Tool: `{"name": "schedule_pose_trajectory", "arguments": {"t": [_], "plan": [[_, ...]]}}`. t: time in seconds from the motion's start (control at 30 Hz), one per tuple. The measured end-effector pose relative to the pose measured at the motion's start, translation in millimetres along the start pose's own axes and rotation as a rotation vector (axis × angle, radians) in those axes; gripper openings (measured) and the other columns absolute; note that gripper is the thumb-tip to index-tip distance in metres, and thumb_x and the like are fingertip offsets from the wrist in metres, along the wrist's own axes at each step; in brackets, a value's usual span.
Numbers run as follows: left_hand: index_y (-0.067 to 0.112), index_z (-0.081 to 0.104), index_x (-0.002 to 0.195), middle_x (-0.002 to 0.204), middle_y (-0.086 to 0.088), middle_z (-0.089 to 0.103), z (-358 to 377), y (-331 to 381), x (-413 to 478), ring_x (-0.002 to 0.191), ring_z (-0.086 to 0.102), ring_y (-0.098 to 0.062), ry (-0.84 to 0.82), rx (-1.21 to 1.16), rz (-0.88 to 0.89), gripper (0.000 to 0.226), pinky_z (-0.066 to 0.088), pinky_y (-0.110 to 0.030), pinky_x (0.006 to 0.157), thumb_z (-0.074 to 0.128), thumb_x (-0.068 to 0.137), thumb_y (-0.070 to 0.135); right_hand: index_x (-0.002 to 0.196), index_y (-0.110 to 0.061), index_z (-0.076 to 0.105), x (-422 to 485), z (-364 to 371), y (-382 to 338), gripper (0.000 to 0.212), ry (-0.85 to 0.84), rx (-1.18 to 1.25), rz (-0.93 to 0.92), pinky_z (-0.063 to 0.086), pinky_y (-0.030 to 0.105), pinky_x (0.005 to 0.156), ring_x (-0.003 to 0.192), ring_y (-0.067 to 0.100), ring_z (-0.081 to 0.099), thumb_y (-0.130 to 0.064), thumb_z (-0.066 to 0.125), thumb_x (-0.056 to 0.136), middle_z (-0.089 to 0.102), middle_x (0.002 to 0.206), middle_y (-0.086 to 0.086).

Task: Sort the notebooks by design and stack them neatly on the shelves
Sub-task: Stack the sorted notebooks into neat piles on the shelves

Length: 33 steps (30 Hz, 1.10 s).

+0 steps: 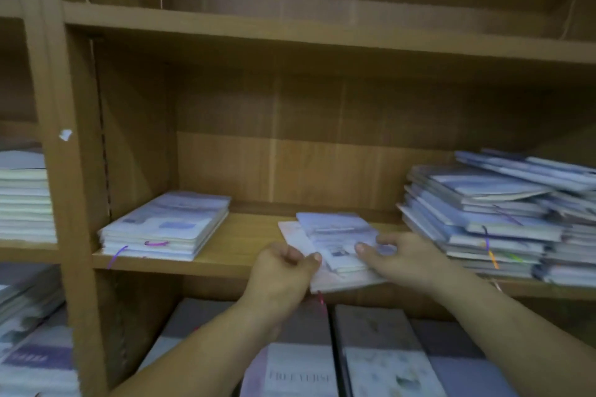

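Observation:
A small pile of pale blue and pink notebooks [335,235] lies in the middle of the wooden shelf [245,235], jutting over its front edge. My left hand [280,271] pinches the pile's near left corner between thumb and curled fingers. My right hand [403,256] holds the pile's right side, thumb on the top cover. A neat low stack of similar notebooks [167,226] sits at the shelf's left end. A tall, untidy heap of notebooks [503,213] fills the right end.
The shelf above [322,39] holds nothing in view. The left bay carries a stack of cream-edged notebooks [24,200]. Below, larger notebooks [380,361] lie side by side, one lettered cover [300,374] among them. A wooden upright [74,171] divides the bays.

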<state>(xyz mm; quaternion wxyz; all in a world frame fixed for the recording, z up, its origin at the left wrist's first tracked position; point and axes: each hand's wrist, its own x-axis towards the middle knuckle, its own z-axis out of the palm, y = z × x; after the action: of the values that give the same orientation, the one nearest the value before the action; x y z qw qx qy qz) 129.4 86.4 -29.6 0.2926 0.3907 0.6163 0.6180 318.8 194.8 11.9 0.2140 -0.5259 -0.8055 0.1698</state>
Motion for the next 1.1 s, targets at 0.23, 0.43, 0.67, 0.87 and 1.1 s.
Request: {"name": "schedule_pose_trajectory", "arguments": {"t": [0.23,0.43,0.67,0.87,1.1], "plan": [[0.009,0.057,0.117,0.096,-0.016,0.077,1,-2,-7,0.079,0.077,-0.029,0.013,-0.213,-0.167,0.038,0.064,-0.047,0.067,0.079,0.089,0.021,0.134,-0.024,0.063,-18,2,-1,0.074,0.042,-0.081,-0.066,0.04,0.029,0.11,0.135,0.015,0.05,-0.075,0.059,0.081,0.058,0.143,-0.008],[0.01,0.05,0.122,0.099,-0.013,0.078,-11,4,-9,0.087,0.077,-0.031,-0.056,-0.197,-0.205,0.052,0.063,-0.053,0.08,0.084,0.084,0.021,0.111,-0.034,0.072,-35,15,-4,0.077,0.073,-0.006,-0.119,0.045,0.031,0.103,0.121,0.01,0.055,-0.088,0.055,0.058,0.062,0.123,-0.01],[-0.003,0.064,0.086,0.068,-0.014,0.07,-23,29,-10,0.055,0.063,-0.021,-0.061,-0.278,-0.131,0.009,0.053,-0.027,0.05,0.064,0.094,-0.004,0.128,-0.03,0.064,-30,19,3,0.04,0.129,0.371,-0.121,0.05,0.027,0.093,0.11,0.005,0.061,-0.043,0.07,0.091,0.065,0.113,-0.016],[0.02,0.059,0.111,0.096,0.001,0.079,-40,39,-5,0.086,0.076,-0.021,0.051,-0.079,0.178,0.019,0.063,-0.04,0.07,0.068,0.096,0.012,0.124,-0.023,0.062,-16,13,-30,0.026,0.079,0.651,-0.192,0.055,0.035,0.097,0.104,0.006,0.07,-0.017,0.063,0.099,0.075,0.114,-0.009],[0.04,0.057,0.107,0.098,0.019,0.07,-61,14,15,0.088,0.067,0.003,0.164,0.319,0.45,0.023,0.057,-0.026,0.079,0.067,0.096,0.022,0.109,-0.038,0.047,-7,47,-47,0.021,0.227,0.45,-0.258,0.057,0.045,0.086,0.096,0.01,0.067,-0.021,0.057,0.1,0.07,0.103,-0.01]]}}
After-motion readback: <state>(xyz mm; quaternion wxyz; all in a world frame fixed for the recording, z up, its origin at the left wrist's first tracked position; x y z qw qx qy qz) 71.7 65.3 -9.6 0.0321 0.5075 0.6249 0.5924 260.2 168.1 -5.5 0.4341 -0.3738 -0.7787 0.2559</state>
